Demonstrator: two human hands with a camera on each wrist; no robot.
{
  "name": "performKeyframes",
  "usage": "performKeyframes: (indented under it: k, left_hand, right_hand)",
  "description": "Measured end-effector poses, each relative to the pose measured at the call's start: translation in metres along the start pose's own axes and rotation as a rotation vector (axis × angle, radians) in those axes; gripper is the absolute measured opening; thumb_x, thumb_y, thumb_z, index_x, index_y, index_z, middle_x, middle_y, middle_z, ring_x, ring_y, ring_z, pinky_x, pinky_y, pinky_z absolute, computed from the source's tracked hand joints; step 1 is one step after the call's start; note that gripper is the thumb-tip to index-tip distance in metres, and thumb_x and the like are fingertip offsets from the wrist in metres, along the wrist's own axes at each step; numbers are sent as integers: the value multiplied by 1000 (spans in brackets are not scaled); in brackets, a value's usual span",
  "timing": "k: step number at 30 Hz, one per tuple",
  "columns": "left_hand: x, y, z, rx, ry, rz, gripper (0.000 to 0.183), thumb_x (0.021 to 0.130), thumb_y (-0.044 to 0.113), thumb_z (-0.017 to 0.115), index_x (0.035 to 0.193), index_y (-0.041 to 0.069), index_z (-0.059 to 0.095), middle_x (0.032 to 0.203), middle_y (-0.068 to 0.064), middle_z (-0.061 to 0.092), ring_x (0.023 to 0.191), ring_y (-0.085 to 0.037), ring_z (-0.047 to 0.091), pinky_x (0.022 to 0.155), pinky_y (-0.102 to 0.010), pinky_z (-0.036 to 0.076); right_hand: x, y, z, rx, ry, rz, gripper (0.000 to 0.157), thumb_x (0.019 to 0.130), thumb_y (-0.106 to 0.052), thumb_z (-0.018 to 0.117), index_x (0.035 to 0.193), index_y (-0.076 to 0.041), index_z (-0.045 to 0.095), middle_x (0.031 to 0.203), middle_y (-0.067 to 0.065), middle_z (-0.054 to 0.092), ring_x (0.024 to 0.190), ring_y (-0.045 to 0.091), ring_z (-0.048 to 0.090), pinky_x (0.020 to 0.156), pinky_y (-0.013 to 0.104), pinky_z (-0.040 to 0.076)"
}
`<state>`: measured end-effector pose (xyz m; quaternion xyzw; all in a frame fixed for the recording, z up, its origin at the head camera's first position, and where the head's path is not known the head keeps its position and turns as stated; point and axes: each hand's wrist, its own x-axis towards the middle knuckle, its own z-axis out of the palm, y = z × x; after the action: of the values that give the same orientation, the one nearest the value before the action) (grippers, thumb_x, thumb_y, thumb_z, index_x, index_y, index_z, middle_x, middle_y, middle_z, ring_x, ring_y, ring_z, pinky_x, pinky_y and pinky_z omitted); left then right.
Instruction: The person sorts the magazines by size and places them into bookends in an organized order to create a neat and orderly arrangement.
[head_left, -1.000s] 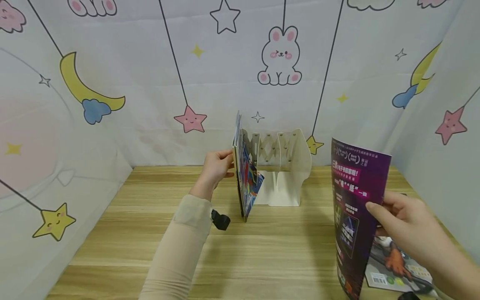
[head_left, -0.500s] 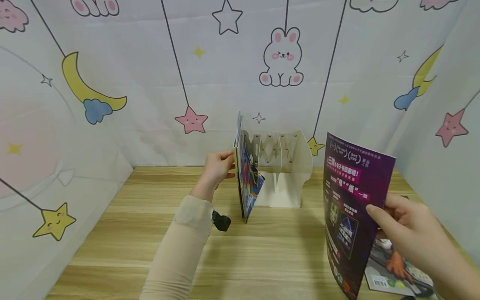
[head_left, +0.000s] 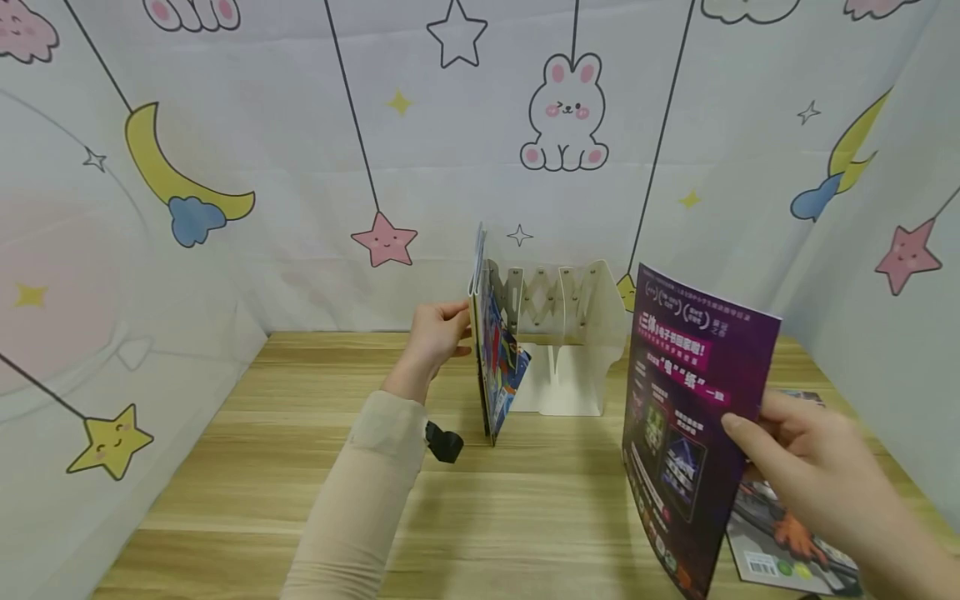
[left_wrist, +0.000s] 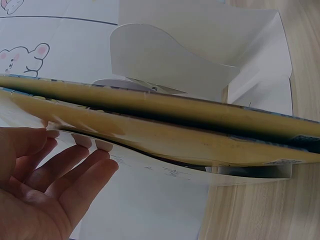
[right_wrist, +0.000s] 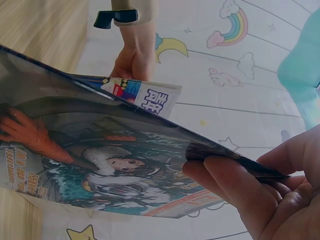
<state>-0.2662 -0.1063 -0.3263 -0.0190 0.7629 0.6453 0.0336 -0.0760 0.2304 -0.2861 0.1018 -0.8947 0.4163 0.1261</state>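
– What takes up the most room?
– A white backdrop [head_left: 300,133] printed with moons, stars and a rabbit, on the far side and along both flanks. Nearer lies a wood-grained table [head_left: 225,483].
– And on the table?
– A white expandable rack [head_left: 611,325] with crossed metal links, at the far side around the middle.
– Where's the purple magazine [head_left: 690,425]?
– Off the table's surface, near right of the rack and well apart from it, upright with a slight tilt.
– Other reading matter?
– Upright books [head_left: 501,367] at the rack's left end, their near edges a little splayed. At the near right, partly hidden, a grey-covered book [head_left: 787,533] with an orange figure lies flat.
– The hands?
– The right hand [head_left: 813,467] pinches the purple magazine's right edge, thumb on the printed face, fingers behind. The left hand [head_left: 435,342] is loosely spread, fingertips against the outer side of the rack's left end.
– Anything smaller?
– A black device [head_left: 445,443] at the left wrist.
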Motion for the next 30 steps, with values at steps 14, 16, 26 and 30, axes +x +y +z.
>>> performKeyframes:
  k: [14,16,26,30]
  left_hand:
    - [-1,0,2,0,7,-2,34,99,17,48,132,12,57,139,-11,51,111,-26,63,74,-35,59]
    - [0,0,2,-3,6,1,34,99,17,48,131,11,57,139,-11,51,110,-27,63,78,-39,58]
    - [0,0,2,-13,12,6,34,99,16,48,131,11,57,139,-11,51,109,-27,63,90,-51,52]
    - [-1,1,2,-15,10,7,34,99,16,48,131,9,57,140,-12,51,110,-28,63,89,-51,53]
  right_hand:
    - [2,-6,6,79,-59,-43,33,96,-5,52,127,3,55,112,21,66,79,2,67,57,28,58]
    - [1,-7,7,90,-63,-39,33,97,-6,51,128,2,55,114,24,65,81,3,68,58,30,59]
    - [-2,-12,7,84,-60,-9,33,97,-13,53,129,-4,56,113,15,68,82,5,69,60,29,59]
    - [1,-14,10,34,-48,-33,32,97,-10,53,127,-1,57,106,19,69,78,0,67,59,24,58]
